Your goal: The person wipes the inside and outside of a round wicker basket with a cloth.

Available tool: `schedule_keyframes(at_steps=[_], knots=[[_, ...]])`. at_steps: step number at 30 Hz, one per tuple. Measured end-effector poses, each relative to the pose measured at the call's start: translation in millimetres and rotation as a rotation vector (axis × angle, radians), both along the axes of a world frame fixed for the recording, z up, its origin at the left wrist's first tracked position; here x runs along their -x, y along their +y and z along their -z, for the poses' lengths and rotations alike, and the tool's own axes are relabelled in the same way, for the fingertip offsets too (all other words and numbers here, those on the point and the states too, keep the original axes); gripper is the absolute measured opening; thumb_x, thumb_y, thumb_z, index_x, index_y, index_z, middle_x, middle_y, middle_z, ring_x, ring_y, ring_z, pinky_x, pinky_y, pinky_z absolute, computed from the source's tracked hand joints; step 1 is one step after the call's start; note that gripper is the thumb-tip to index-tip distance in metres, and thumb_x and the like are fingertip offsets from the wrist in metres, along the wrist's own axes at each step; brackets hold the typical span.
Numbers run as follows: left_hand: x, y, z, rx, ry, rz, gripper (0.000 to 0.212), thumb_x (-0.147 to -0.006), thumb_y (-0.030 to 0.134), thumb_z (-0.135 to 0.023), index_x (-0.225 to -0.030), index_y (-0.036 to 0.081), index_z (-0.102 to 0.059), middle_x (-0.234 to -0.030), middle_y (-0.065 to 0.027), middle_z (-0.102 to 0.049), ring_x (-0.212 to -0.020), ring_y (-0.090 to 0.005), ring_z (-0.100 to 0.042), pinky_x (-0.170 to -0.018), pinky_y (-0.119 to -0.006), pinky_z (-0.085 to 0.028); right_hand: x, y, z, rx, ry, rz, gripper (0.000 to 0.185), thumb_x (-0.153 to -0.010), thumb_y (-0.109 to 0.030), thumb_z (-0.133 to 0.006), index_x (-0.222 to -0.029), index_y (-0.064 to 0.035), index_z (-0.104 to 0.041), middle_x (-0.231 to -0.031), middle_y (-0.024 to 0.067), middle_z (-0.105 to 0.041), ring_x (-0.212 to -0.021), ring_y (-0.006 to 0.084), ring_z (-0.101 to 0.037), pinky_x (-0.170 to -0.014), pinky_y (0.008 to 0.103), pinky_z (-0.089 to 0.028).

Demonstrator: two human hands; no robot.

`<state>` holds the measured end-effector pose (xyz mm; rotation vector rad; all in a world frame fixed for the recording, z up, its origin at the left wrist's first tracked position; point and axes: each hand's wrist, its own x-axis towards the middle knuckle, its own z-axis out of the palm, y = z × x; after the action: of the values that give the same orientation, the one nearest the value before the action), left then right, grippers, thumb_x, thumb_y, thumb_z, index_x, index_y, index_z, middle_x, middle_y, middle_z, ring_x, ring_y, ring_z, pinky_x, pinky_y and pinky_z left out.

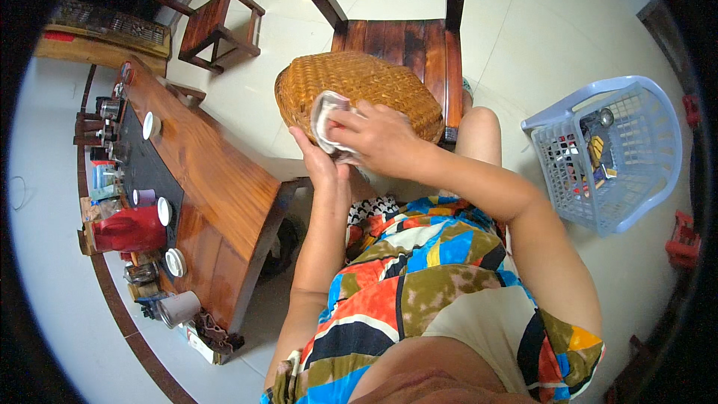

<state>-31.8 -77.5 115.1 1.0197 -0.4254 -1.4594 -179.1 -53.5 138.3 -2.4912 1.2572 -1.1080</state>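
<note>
A brown woven wicker basket (364,76) lies tilted in front of me, partly over the seat of a dark wooden chair (432,50). My left hand (321,165) supports its near left edge, the thumb pointing up along the side. In my right hand (381,137) is a bunched pale cloth (331,109), pressed against the basket's near side. The fingers of that hand look slightly blurred. The basket's underside and the left fingers behind it are hidden.
On the left stands a wooden table (224,185) bearing a red kettle (132,228), white cups and jars. A light-blue plastic basket (611,157) with small items sits on the floor at right. Farther off is a small wooden chair (210,22).
</note>
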Motion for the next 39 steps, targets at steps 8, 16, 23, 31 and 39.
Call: schedule_keyframes(at_steps=[8, 16, 23, 31, 39], knots=[[-2.5, -13.9, 11.6, -0.152, 0.012, -0.034, 0.077, -0.104, 0.068, -0.03, -0.155, 0.011, -0.038, -0.156, -0.0135, -0.043, -0.141, -0.0313, -0.047, -0.115, -0.05, -0.043, 51.7, 25.2, 47.6, 0.122, 0.038, 0.073, 0.035, -0.077, -0.017, -0.071, -0.112, -0.0182, -0.069, -0.123, -0.0003, -0.064, -0.097, 0.0241, -0.062, -0.077, 0.0393, -0.052], [-12.8, -14.0, 36.1, -0.159, 0.139, 0.055, 0.079, -0.103, 0.07, -0.024, -0.15, 0.01, -0.045, -0.143, -0.0139, -0.058, -0.132, -0.0305, -0.055, -0.111, -0.047, -0.047, -15.4, 8.8, 18.2, 0.097, 0.088, 0.058, 0.03, -0.085, -0.017, -0.062, -0.114, -0.01, -0.069, -0.122, 0.003, -0.066, -0.095, 0.023, -0.062, -0.076, 0.0367, -0.052], [-36.2, -33.6, 23.6, -0.289, 0.151, 0.025, 0.078, -0.103, 0.07, -0.026, -0.153, 0.013, -0.04, -0.154, -0.0143, -0.046, -0.136, -0.0343, -0.052, -0.107, -0.055, -0.05, 82.5, 44.3, 76.8, 0.195, 0.15, 0.164, 0.032, -0.081, -0.016, -0.071, -0.113, -0.0179, -0.067, -0.119, -0.0014, -0.066, -0.095, 0.0202, -0.064, -0.075, 0.0373, -0.052], [-32.0, -35.6, 22.3, -0.229, 0.183, 0.015, 0.078, -0.102, 0.07, -0.029, -0.155, 0.013, -0.036, -0.155, -0.0145, -0.044, -0.139, -0.0333, -0.048, -0.112, -0.056, -0.046, 97.5, 5.7, 101.8, 0.192, 0.053, 0.342, 0.05, -0.07, -0.012, -0.075, -0.119, -0.0091, -0.063, -0.125, 0.0059, -0.062, -0.104, 0.0286, -0.059, -0.081, 0.0424, -0.05], [44.2, 6.8, 31.9, 0.138, 0.14, 0.154, 0.073, -0.101, 0.057, -0.055, -0.149, 0.003, -0.04, -0.149, -0.0131, -0.05, -0.136, -0.0277, -0.048, -0.119, -0.048, -0.035, 45.2, 7.1, 32.0, 0.066, -0.022, 0.284, 0.05, -0.07, -0.018, -0.079, -0.117, -0.0101, -0.063, -0.12, 0.0073, -0.062, -0.103, 0.0276, -0.058, -0.085, 0.0416, -0.049]])
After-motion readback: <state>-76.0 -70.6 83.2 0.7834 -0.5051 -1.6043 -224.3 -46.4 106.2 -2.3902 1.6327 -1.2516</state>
